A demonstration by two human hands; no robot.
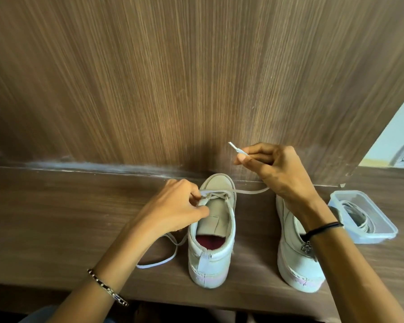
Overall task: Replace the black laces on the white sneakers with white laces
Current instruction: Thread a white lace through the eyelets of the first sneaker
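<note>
Lower right, a clear tub (pixel 385 234) on the table (pixel 56 217) holds coiled laces (pixel 359 216). At centre, the left grip (pixel 180 206) pinches the sneaker (pixel 210 252) at its eyelets; the right grip (pixel 278 169) pinches the lace (pixel 252 191) by its tip.

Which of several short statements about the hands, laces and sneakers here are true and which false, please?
1. The right hand pinches the white lace near its tip. True.
2. The left hand hangs idle, holding nothing. False: it grips the left sneaker at the eyelets.
3. The left sneaker is laced to the top. False: only the eyelets nearest the toe are laced.
4. The plastic container sits right of the right sneaker. True.
</note>
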